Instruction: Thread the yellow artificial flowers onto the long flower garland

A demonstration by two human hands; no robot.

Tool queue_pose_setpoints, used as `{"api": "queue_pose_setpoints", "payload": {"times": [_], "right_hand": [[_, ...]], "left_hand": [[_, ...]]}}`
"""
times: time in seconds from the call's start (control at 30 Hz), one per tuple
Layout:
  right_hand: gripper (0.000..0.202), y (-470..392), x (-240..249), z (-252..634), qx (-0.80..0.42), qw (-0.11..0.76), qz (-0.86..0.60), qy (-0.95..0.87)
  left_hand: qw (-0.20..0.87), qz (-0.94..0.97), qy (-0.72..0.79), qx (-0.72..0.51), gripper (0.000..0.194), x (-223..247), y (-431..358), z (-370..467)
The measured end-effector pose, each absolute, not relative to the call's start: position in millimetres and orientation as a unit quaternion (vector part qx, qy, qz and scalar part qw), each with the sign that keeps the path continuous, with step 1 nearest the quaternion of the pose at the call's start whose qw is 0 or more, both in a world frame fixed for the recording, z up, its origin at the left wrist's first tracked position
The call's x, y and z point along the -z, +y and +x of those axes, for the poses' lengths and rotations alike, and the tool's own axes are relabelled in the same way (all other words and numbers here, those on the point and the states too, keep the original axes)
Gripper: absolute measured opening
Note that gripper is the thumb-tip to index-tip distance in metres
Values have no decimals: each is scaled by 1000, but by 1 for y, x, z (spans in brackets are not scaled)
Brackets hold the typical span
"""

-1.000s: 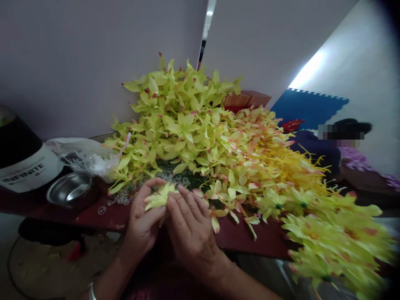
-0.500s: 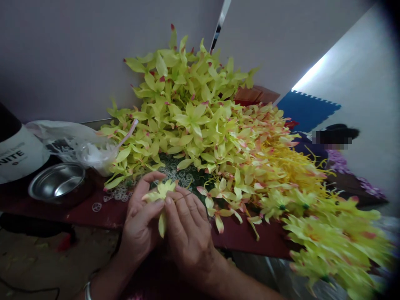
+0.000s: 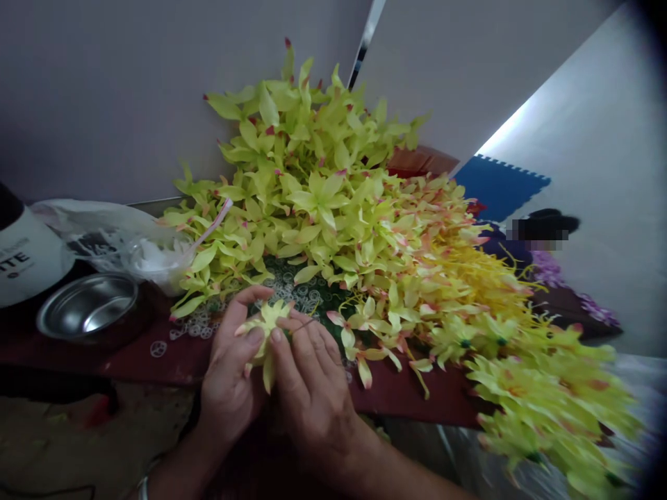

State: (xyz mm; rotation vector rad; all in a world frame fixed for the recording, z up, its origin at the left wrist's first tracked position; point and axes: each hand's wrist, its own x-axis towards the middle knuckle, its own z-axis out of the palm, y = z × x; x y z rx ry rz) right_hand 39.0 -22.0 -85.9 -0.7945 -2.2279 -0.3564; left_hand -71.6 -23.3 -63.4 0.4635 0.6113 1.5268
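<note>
A yellow-green artificial flower (image 3: 270, 316) is held between both hands near the table's front edge. My left hand (image 3: 234, 368) grips it from the left, thumb on the petals and index finger curled behind. My right hand (image 3: 313, 368) pinches its right side with thumb and index finger, the other fingers folded; a thin dark stem or wire (image 3: 308, 322) shows by them. Just beyond the hands lie many small clear plastic rings (image 3: 297, 293). A large heap of yellow-green petal pieces (image 3: 317, 194) rises behind.
On the left stand a metal bowl (image 3: 94, 305), a clear tub with white contents (image 3: 159, 257) and a white-and-black container (image 3: 31, 257). Finished-looking flowers (image 3: 547, 389) pile up at the right edge of the dark red table (image 3: 417, 401). A person (image 3: 542, 243) is at the far right.
My left thumb has shifted back and down on the petals, and the flower has turned slightly, with more lower petals showing. The view has moved a little.
</note>
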Motion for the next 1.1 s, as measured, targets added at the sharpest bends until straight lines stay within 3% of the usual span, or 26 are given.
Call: {"api": "queue_pose_setpoints", "payload": {"times": [0.37,0.63,0.77,0.87,0.97,1.1], "right_hand": [[34,-14,66,53,56,376,-328,-865],[37,1,46,78,-68,529,-336,-777],[35,7,48,88,-120,572,-369,-723],[36,4,52,92,-116,574,-354,-729],[42,-4,50,96,-73,538,-318,-777],[41,-13,37,104,-25,478,-304,-824]], "left_hand": [[613,221,317,-689,32,46,-26,-66],[613,292,351,-645,53,12,-34,-49],[543,320,420,-654,35,18,-35,-38],[577,362,440,-585,23,25,-32,-31],[632,381,417,-530,20,31,-30,-28],[649,356,395,-544,14,36,-32,-28]]}}
